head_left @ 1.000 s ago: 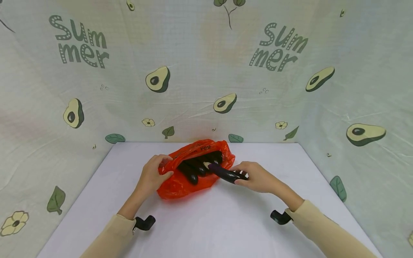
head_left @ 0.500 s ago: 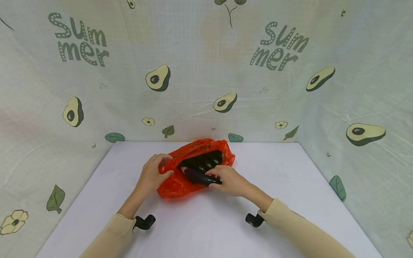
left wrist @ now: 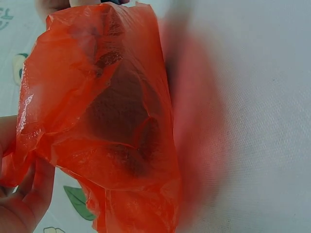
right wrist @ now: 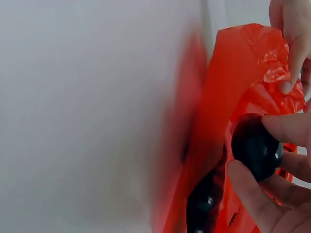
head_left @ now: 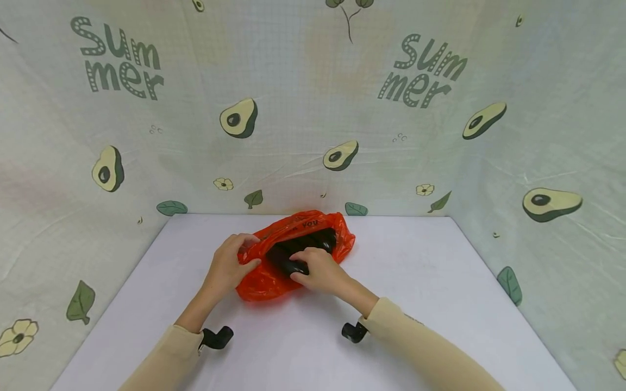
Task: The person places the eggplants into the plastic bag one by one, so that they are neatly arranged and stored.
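A red plastic bag (head_left: 264, 288) lies on its side on the white table, its mouth facing right and toward me. My left hand (head_left: 229, 263) grips the bag's rim at its left side, the film pinched between thumb and fingers (left wrist: 41, 184). Several dark, glossy eggplants (head_left: 320, 238) lie inside the bag. With my right hand (head_left: 323, 271) I hold another eggplant (right wrist: 256, 145) by its rounded end, thumb and fingers round it, at the bag's mouth. The rest of that eggplant is inside the bag, and its stem end is hidden.
The white table (head_left: 415, 260) extends on both sides and in front of the bag. A cloth backdrop (head_left: 293, 70) printed with avocados stands behind and at both sides. A black wrist camera (head_left: 354, 332) sits on my right wrist.
My right hand has moved left with the eggplant, from right of the bag into its mouth. My left hand has kept its hold on the rim.
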Action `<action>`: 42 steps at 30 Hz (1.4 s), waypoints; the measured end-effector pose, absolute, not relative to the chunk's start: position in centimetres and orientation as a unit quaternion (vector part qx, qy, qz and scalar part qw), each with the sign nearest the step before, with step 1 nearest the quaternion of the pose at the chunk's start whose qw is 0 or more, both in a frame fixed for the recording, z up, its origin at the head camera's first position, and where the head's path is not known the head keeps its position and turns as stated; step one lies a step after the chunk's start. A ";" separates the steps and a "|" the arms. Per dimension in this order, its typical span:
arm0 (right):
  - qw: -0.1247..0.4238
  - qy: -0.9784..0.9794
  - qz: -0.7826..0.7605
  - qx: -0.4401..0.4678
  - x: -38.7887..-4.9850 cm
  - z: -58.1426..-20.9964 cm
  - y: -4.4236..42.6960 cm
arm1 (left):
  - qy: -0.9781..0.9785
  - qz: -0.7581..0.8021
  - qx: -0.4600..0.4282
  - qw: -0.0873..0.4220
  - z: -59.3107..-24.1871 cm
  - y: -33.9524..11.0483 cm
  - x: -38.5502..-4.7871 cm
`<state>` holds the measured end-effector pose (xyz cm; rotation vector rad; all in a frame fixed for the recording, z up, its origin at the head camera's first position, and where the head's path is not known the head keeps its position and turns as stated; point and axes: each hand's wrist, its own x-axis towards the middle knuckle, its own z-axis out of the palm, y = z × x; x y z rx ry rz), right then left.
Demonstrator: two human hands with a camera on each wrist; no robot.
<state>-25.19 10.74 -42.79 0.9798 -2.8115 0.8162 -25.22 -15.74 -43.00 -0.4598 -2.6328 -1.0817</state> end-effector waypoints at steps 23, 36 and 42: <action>0.047 -0.930 0.253 0.262 -25.1 -46.1 6.1 | -0.908 -0.365 -0.162 0.125 -43.3 -16.4 -24.7; -0.001 -0.930 0.262 0.259 -25.1 -46.2 6.0 | -0.908 -0.370 -0.156 0.119 -43.8 -16.9 -24.6; 0.025 -0.926 0.254 0.277 -25.5 -46.1 5.2 | -0.908 -0.371 -0.158 0.118 -43.9 -17.1 -24.7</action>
